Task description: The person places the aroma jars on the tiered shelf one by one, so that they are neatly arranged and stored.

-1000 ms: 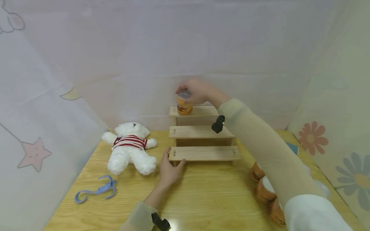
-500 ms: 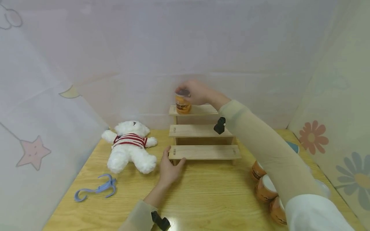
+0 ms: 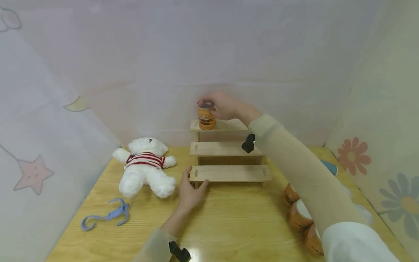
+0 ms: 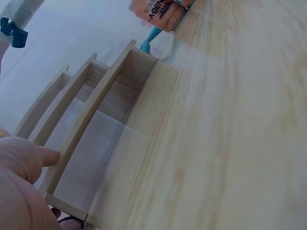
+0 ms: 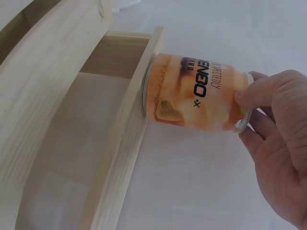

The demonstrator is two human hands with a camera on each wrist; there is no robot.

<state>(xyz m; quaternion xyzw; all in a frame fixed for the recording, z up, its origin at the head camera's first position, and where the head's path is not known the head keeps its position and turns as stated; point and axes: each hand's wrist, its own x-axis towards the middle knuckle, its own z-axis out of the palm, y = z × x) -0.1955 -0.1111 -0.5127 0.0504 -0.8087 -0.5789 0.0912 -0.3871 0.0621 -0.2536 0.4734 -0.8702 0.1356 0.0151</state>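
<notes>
An orange can [image 3: 206,118] with dark lettering stands upright at the left end of the top step of a three-step wooden rack [image 3: 229,174]. My right hand [image 3: 224,105] holds it from above, thumb and fingers around its upper rim. The right wrist view shows the can [image 5: 194,93] with its base against the top board and my fingers [image 5: 261,91] at the other end. My left hand [image 3: 190,193] grips the left end of the lowest step, thumb on the front edge [image 4: 50,155] and fingers round the side.
A white teddy bear [image 3: 145,178] in a striped sweater lies left of the rack. Before it is a blue claw-like hook [image 3: 112,214]. Several orange cans [image 3: 299,214] stand at the right, partly hidden by my right sleeve, with a blue object [image 3: 330,167] behind.
The can and right hand stay at the left end of the top step, with the can turned slightly so its lettering faces differently. The left hand keeps its place on the rack.
</notes>
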